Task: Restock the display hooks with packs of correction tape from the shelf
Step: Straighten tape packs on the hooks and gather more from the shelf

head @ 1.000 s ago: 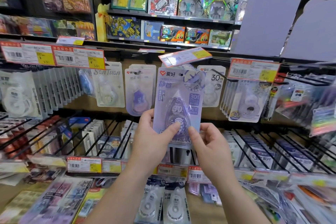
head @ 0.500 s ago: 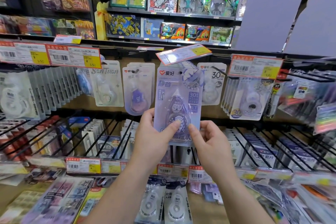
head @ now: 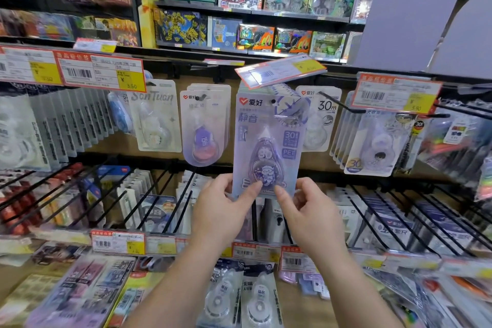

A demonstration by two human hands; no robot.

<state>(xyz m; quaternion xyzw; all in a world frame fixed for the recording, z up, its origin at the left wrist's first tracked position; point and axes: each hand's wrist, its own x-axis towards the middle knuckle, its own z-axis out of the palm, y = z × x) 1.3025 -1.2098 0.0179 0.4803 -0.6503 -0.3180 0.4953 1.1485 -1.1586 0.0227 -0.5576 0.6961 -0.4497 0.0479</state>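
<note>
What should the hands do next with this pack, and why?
Probably push the correction tape pack back along the hook. Its hang hole already seems to sit on the hook, under the tilted price tag, while the left hand and right hand pinch its bottom edge.

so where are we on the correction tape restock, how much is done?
Done: packs already hang behind the front one on the middle hook, under its flipped-up price tag. In hand: the left hand and right hand each pinch the lower edge of a purple correction tape pack, its hang hole up at the hook's tip; whether it is threaded on, I cannot tell. Left: more packs lie on the shelf below.
</note>
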